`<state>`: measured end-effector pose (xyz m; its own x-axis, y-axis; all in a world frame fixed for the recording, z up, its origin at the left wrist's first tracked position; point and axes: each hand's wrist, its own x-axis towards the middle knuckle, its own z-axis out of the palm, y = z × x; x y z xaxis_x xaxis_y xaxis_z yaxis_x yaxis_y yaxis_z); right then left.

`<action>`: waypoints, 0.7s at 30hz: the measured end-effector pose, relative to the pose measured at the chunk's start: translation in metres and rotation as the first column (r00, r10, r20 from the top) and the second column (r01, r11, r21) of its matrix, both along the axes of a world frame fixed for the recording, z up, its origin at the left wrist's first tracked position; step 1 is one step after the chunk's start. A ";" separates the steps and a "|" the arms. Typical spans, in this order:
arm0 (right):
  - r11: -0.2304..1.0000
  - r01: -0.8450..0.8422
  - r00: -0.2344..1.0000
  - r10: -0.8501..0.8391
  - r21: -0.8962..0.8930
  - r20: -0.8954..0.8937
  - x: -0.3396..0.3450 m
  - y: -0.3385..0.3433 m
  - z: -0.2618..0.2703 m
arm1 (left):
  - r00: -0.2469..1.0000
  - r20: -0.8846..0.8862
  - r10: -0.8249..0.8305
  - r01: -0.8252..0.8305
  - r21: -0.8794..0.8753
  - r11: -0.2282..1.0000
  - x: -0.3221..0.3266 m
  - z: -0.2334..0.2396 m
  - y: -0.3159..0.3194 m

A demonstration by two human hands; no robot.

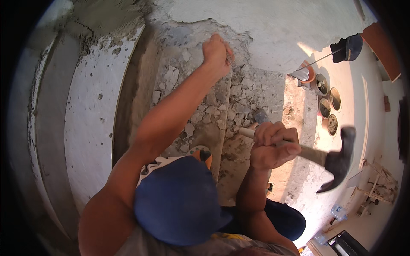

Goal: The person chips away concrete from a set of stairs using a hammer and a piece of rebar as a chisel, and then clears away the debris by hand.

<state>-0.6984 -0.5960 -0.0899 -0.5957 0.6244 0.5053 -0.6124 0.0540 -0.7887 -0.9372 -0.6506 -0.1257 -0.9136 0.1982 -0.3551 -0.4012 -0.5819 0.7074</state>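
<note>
My left hand (217,52) reaches forward to the broken lower edge of the plastered wall (272,41). It is closed around a thin ribbed metal rod (230,60), possibly a chisel; most of the rod is hidden by the fingers. A claw hammer (339,156) is in my right hand (275,145), gripped by its pale handle, with the dark head slightly blurred and out to the right. Broken plaster rubble (208,110) covers the step between my arms. Just beyond my right hand, a grey metal tool head (262,116) lies on the rubble, partly hidden.
Left of my left arm stands a white, mortar-spattered panel (93,112). Several buckets (324,107) of mortar-like material stand at right on the sunlit floor. A dark cap (347,49) hangs near the wall edge. Plastic bottles (339,212) and a wooden frame (378,184) are farther right.
</note>
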 end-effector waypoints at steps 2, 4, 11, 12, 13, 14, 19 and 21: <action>0.995 -0.016 0.988 0.030 -0.096 0.149 -0.001 0.005 -0.007 | 0.943 0.328 0.046 -0.020 -0.082 0.996 -0.006 -0.033 -0.021; 0.986 -0.033 0.972 0.070 -0.162 0.226 -0.003 0.010 -0.017 | 0.944 0.329 0.010 0.055 -0.187 0.981 0.004 -0.065 -0.045; 0.940 -0.034 0.869 0.195 -0.340 0.454 -0.003 0.021 -0.042 | 0.938 0.277 -0.209 0.291 -0.302 0.908 0.040 -0.076 -0.081; 0.936 -0.033 0.849 0.211 -0.351 0.485 -0.005 0.023 -0.044 | 0.935 0.273 -0.228 0.310 -0.313 0.898 0.042 -0.079 -0.085; 0.932 -0.029 0.827 0.226 -0.363 0.514 -0.007 0.026 -0.046 | 0.930 0.270 -0.249 0.331 -0.324 0.886 0.043 -0.082 -0.088; 0.933 -0.037 0.817 0.234 -0.358 0.527 -0.010 0.028 -0.048 | 0.914 0.296 -0.278 0.371 -0.329 0.868 0.045 -0.085 -0.091; 0.940 -0.039 0.772 0.243 -0.338 0.587 -0.016 0.036 -0.060 | 0.871 0.337 -0.359 0.476 -0.391 0.788 0.054 -0.099 -0.097; 0.939 -0.038 0.777 0.243 -0.341 0.580 -0.015 0.040 -0.070 | 0.849 0.326 -0.415 0.525 -0.440 0.729 0.058 -0.100 -0.093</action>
<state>-0.7130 -0.5562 -0.1598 -0.8043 0.5645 -0.1854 0.0173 -0.2897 -0.9570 -0.8793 -0.7439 -0.2258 -0.6522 0.3302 -0.6824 -0.6854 0.1277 0.7169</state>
